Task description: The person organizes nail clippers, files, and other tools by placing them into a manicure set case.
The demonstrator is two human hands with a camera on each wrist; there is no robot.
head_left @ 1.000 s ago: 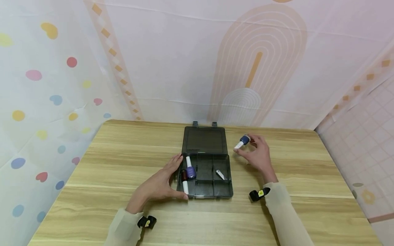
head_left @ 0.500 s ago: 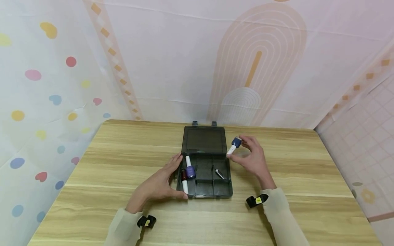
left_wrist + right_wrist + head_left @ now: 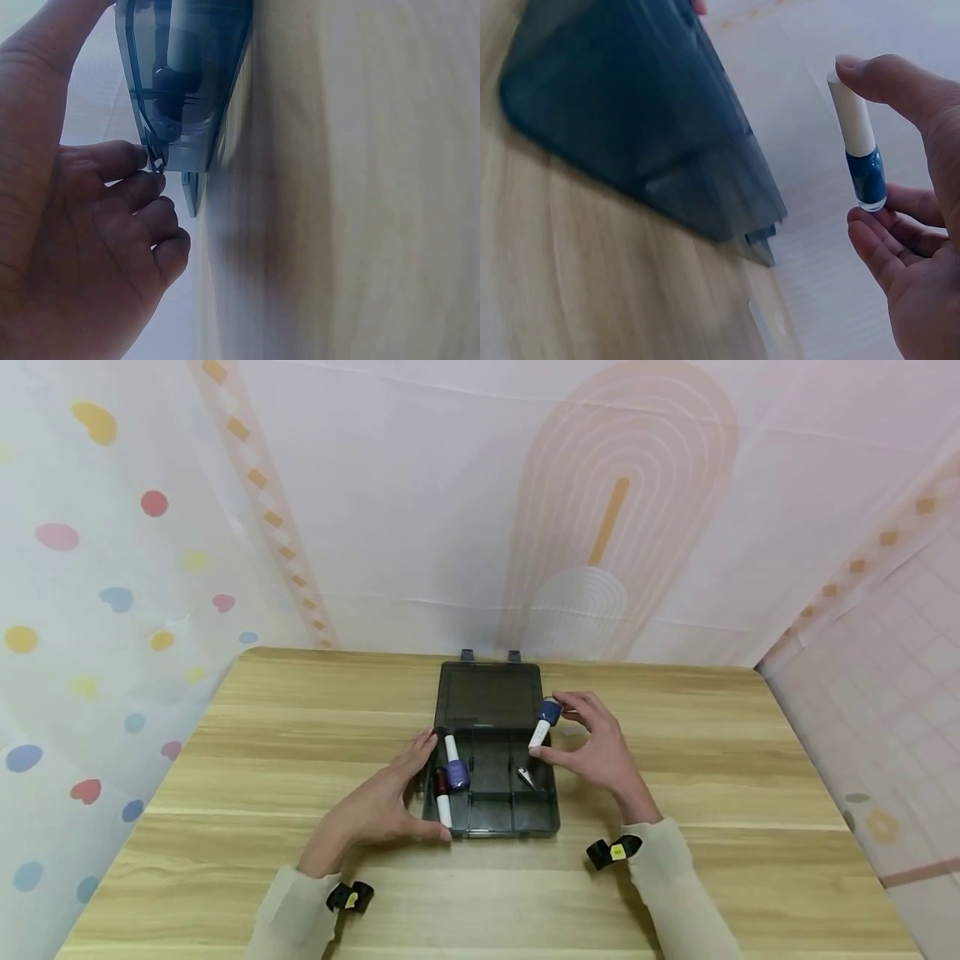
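A dark translucent compartment box (image 3: 491, 827) lies on the table with its lid (image 3: 489, 693) folded back. My left hand (image 3: 375, 802) grips its left end, thumb at the front edge and fingers at the back corner; the left wrist view shows those fingers (image 3: 157, 217) curled at the rim. Pinched lengthwise in my right hand (image 3: 596, 752) is a dark blue nail polish bottle (image 3: 868, 176) with a white cap, held tilted above the box's back right corner. A purple nail polish (image 3: 457, 774) and a dark red one (image 3: 441, 781) lie in the left compartments, a nail clipper (image 3: 527, 777) in the right.
The wood-grain table (image 3: 300, 693) extends around the box on all sides. A patterned cloth backdrop (image 3: 405, 510) rises behind its far edge. Black straps with camera mounts (image 3: 615, 852) sit at both wrists.
My right hand has moved left with the blue nail polish, from beside the box to over its right side, and the bottle stands more upright. My left hand has stayed on the box.
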